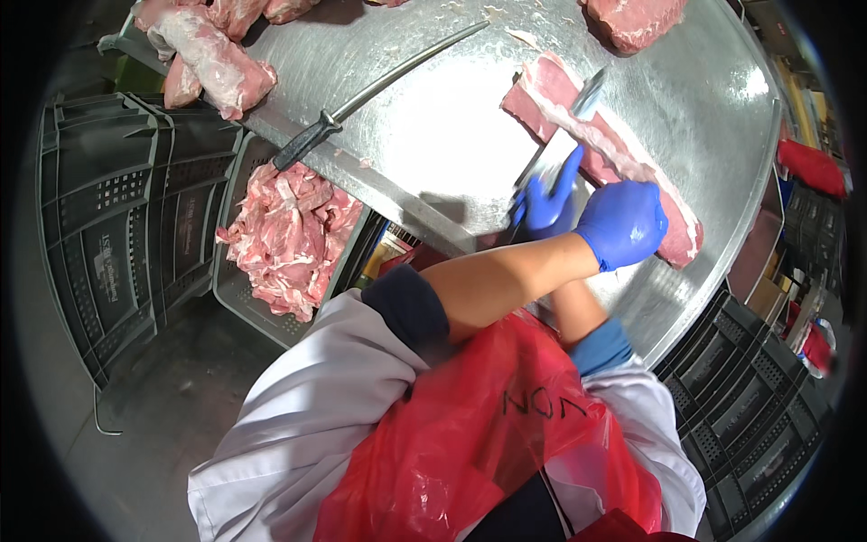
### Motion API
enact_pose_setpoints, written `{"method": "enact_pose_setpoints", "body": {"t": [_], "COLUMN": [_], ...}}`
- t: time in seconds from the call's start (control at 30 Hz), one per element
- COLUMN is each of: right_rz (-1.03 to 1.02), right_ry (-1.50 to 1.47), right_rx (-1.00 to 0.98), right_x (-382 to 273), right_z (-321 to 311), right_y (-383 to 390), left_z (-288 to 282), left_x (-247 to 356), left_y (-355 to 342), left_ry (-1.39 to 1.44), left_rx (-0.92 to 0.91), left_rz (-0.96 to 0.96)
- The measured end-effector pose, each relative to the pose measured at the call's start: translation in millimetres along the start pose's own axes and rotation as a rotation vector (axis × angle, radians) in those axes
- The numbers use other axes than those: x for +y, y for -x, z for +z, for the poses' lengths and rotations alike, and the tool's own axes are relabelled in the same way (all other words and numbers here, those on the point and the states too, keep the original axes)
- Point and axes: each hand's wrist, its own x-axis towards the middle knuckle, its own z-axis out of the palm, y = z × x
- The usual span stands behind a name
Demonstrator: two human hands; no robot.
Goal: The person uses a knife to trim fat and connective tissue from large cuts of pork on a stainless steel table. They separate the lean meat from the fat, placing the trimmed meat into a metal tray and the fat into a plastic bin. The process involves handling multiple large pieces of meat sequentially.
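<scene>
A long slab of raw meat with a pale fat edge lies slantwise on the metal table. My left hand, in a blue glove, is closed in a fist at its near part and grips a pale strip of fat and meat along the top. My forearms cross, the left one over the right. My right hand, also blue-gloved, holds a knife, one finger stretched toward the blade. The blade passes beneath the strip, its tip showing on the far side. Most of the knife's handle is hidden.
The round-edged metal table carries a sharpening steel, several meat pieces at far left and another piece at far right. Below left, a grey crate holds meat trimmings. Dark crates stack at left, others at right.
</scene>
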Motion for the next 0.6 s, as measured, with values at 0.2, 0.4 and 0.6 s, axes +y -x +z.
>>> {"method": "enact_pose_setpoints", "body": {"t": [0.2,0.4,0.6], "right_rz": [0.080,0.073,0.114], "right_ry": [-0.287,-0.315,-0.561], "right_rx": [-0.139,-0.247,-0.123], "right_x": [-15,3,-54], "right_z": [5,41,55], "right_y": [-41,32,-56], "left_z": [-7,-26,-25], "left_x": [8,19,40], "left_y": [11,15,28], "left_ry": [0.079,0.219,0.231], "left_rx": [0.007,0.027,0.067], "left_rz": [0.053,0.131,0.140]}}
